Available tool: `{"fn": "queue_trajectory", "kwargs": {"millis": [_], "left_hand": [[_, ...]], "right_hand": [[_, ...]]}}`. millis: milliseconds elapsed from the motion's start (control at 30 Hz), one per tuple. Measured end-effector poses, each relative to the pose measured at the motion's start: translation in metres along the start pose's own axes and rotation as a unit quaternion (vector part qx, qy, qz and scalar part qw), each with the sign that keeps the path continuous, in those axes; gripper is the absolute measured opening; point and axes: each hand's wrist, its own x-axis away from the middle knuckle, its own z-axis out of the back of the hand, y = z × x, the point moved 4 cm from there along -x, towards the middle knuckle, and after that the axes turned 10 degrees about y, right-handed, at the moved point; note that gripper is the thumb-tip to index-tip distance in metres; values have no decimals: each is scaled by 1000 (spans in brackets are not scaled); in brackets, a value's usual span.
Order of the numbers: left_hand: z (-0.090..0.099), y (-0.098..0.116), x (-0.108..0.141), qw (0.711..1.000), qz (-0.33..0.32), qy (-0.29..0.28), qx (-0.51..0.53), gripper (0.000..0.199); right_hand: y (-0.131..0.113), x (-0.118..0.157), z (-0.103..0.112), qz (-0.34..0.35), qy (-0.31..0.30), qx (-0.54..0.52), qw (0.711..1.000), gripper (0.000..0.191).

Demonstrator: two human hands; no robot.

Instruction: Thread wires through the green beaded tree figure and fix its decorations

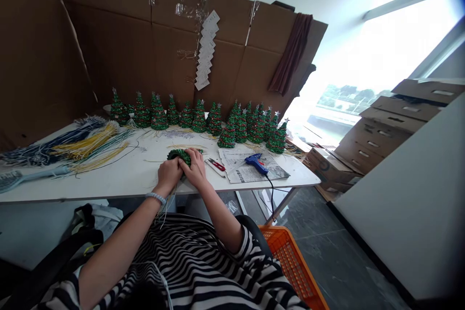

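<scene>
Centrally, the left hand [169, 174] and right hand [196, 169] grasp a green tinsel piece [179, 155] between them, seemingly unfinished; beyond the hands stand star-topped miniature trees [199, 118], apparently complete; rightward lies a blue glue gun [257, 164]

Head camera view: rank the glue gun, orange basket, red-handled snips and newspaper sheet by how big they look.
Largest to smallest:
1. Orange basket, though the frame cuts it off
2. Newspaper sheet
3. Blue glue gun, lying on that sheet
4. Red-handled snips
</scene>
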Motion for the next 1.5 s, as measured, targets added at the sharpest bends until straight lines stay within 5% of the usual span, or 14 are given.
{"fn": "queue_trajectory", "kwargs": {"millis": [400,633,800,967,1100,1267,1500], "left_hand": [[3,-1,-3,999,-4,-32,-11,33],[0,-11,-6,998,-20,-66,4,30],[-2,-18,-10,994,-37,-99,9,27],[-4,-23,-10,991,-66,-112,12,21],[-3,-25,-7,988,-129,-75,41,23],[11,-25,-3,975,-197,46,93,40],[46,-28,-1,954,-143,210,162,11]], "right_hand": [[7,1,6,-87,44,-102,990,38],[61,7,31,-220,113,-144,958,36],[99,9,63,-295,101,-120,942,35],[111,7,93,-317,59,-60,945,34],[111,10,101,-307,-6,-7,952,33],[108,14,105,-268,-74,53,959,30],[92,7,112,-193,-115,102,969,23]]}}
